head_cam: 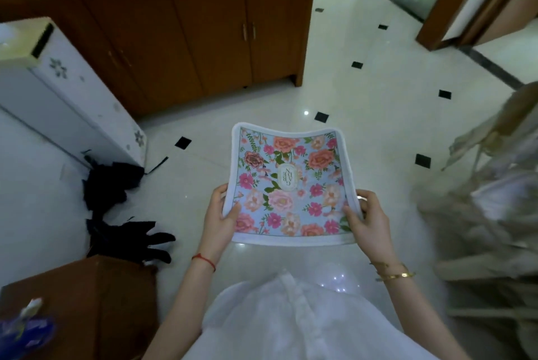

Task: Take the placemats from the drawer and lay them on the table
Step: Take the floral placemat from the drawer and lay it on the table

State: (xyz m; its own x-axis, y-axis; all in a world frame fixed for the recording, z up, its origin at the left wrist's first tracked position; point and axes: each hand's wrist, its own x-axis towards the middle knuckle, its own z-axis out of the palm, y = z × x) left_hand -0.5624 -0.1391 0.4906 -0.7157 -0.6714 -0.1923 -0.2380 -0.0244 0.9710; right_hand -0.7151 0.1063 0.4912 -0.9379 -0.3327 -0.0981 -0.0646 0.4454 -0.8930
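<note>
A floral placemat with a white border, pink and orange flowers on light blue, hangs in the air over the tiled floor in front of me. My left hand grips its left edge, thumb on top. My right hand grips its right edge the same way. The mat sags slightly between them, its far end curling up. Whether more mats lie beneath the top one cannot be told. No drawer or dining table shows in this view.
A brown wooden cabinet with closed doors stands ahead. A white appliance is at left, dark cloth on the floor beside it. A brown box sits near left. A blurred chair with beige fabric is at right.
</note>
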